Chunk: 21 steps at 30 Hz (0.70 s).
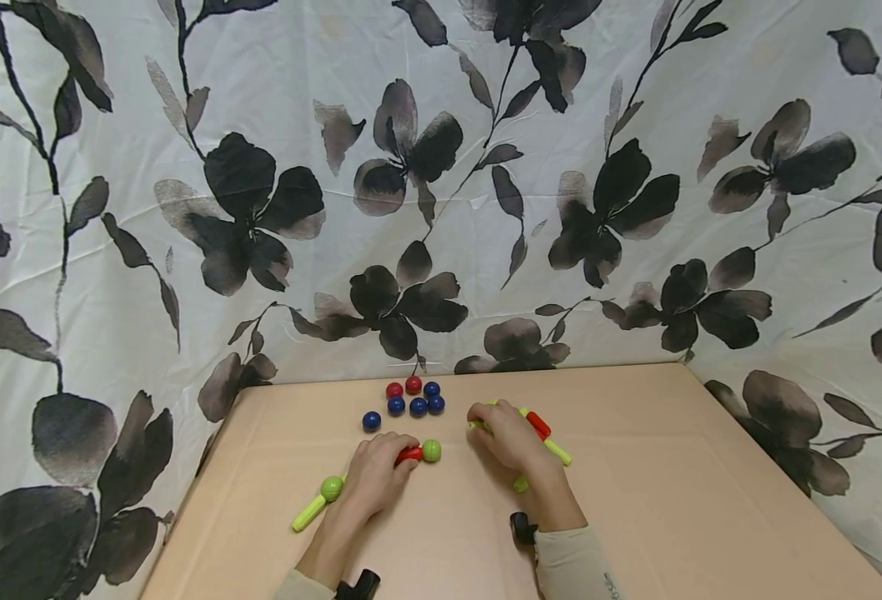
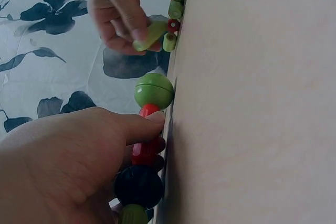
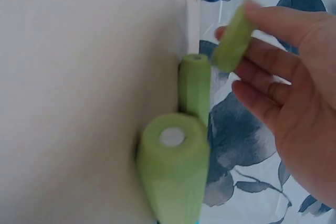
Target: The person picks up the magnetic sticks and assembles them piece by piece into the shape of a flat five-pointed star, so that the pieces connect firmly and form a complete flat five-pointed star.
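My left hand [image 1: 376,475] grips a red rod [image 2: 145,150] low over the table. A green ball [image 1: 431,451] joins one end of this rod, and a dark blue ball [image 2: 139,186] with a green rod [image 2: 133,214] follows at the other. Left of that hand, another green ball [image 1: 332,488] touches a green rod [image 1: 308,513]. With thumb and fingers, my right hand [image 1: 514,440] pinches a short green rod [image 3: 234,39], raised off the table. Loose green rods [image 3: 194,85] and a red rod [image 1: 538,425] lie beside and beneath that hand, partly hidden by it.
Several blue balls [image 1: 418,407] and two red balls [image 1: 413,384] sit grouped near the far edge of the light wooden table [image 1: 636,483]. One blue ball [image 1: 371,421] stands apart on the left. A floral cloth [image 1: 486,250] hangs behind the table.
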Motion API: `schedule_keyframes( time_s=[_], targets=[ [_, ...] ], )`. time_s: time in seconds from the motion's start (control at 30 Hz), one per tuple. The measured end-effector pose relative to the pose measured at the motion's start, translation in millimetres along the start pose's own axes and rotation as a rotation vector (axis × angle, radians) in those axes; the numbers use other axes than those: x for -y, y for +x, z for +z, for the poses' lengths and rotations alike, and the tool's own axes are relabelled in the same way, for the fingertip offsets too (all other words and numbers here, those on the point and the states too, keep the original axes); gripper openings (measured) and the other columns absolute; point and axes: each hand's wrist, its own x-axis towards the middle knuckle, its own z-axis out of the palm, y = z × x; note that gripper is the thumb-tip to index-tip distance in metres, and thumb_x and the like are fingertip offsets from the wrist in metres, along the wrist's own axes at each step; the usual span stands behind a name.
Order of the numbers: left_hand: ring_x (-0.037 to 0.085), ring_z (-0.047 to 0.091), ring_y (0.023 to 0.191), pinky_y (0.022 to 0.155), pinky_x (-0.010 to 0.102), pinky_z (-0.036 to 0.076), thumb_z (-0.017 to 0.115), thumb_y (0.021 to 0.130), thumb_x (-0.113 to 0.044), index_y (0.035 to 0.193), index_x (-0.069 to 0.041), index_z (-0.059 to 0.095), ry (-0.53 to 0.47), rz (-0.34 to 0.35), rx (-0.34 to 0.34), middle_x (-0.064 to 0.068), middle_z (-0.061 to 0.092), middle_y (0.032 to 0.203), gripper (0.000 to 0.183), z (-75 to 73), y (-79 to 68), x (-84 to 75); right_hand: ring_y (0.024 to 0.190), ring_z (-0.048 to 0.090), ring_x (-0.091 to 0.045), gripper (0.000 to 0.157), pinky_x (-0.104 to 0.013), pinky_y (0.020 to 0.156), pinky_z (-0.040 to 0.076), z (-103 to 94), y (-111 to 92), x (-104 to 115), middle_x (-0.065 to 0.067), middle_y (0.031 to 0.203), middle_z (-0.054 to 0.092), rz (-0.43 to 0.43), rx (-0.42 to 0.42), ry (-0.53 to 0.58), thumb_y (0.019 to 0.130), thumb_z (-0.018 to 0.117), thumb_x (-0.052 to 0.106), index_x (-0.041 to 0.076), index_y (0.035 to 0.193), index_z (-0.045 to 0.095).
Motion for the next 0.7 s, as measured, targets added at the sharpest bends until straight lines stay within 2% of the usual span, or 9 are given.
schedule_keyframes(
  time_s=[0.13, 0.27, 0.33, 0.43, 0.53, 0.7],
  targets=[
    [0.016, 0.064, 0.095, 0.094, 0.045, 0.047, 0.077, 0.095, -0.021, 0.115, -0.017, 0.076, -0.007, -0.001, 0.003, -0.005, 0.072, 0.099, 0.021, -0.3, 0.0, -0.9, 0.108, 0.065, -0.019, 0.023, -0.044, 0.103, 0.053, -0.8, 1.7, 7.0, 0.004, 0.113, 0.071, -0.007, -0.012, 0.099, 0.104, 0.065, 0.025, 0.014, 0.123, 0.069],
    [0.016, 0.064, 0.096, 0.094, 0.045, 0.047, 0.077, 0.095, -0.021, 0.115, -0.016, 0.076, -0.006, 0.001, -0.001, -0.005, 0.072, 0.1, 0.021, -0.4, -0.6, -1.0, 0.123, 0.064, -0.022, 0.028, -0.047, 0.11, 0.049, 1.4, 0.7, 16.3, 0.001, 0.126, 0.069, 0.021, 0.089, 0.206, 0.107, 0.059, 0.024, 0.012, 0.131, 0.067],
    [0.015, 0.064, 0.095, 0.093, 0.045, 0.047, 0.077, 0.094, -0.02, 0.115, -0.016, 0.076, -0.004, 0.004, -0.003, -0.005, 0.072, 0.099, 0.02, -0.4, -1.0, -0.6, 0.127, 0.062, -0.024, 0.029, -0.048, 0.112, 0.047, 4.9, 0.9, 20.3, -0.001, 0.129, 0.069, 0.019, 0.152, 0.219, 0.106, 0.06, 0.019, 0.01, 0.132, 0.067],
    [0.015, 0.063, 0.094, 0.092, 0.044, 0.047, 0.077, 0.095, -0.021, 0.114, -0.017, 0.076, -0.006, 0.01, -0.007, -0.005, 0.072, 0.098, 0.02, -0.3, -0.9, 0.0, 0.123, 0.064, -0.023, 0.027, -0.047, 0.111, 0.049, 10.8, 2.3, 25.6, -0.002, 0.127, 0.071, -0.022, 0.213, 0.193, 0.103, 0.063, 0.013, 0.009, 0.129, 0.07],
    [0.016, 0.064, 0.093, 0.092, 0.044, 0.047, 0.077, 0.094, -0.021, 0.114, -0.017, 0.076, -0.004, 0.021, -0.019, -0.005, 0.072, 0.097, 0.02, -0.3, -0.6, 0.6, 0.111, 0.067, -0.02, 0.023, -0.045, 0.106, 0.052, 15.3, 4.3, 29.1, -0.001, 0.118, 0.073, -0.059, 0.233, 0.162, 0.1, 0.068, 0.011, 0.01, 0.123, 0.073],
    [0.017, 0.065, 0.094, 0.093, 0.045, 0.048, 0.078, 0.094, -0.021, 0.113, -0.017, 0.077, -0.003, 0.026, -0.028, -0.004, 0.072, 0.098, 0.02, -0.1, -0.7, 1.4, 0.1, 0.064, -0.015, 0.025, -0.041, 0.101, 0.054, 17.9, 5.1, 31.1, 0.002, 0.112, 0.073, -0.041, 0.244, 0.156, 0.096, 0.074, 0.014, 0.011, 0.121, 0.074]
  ],
)
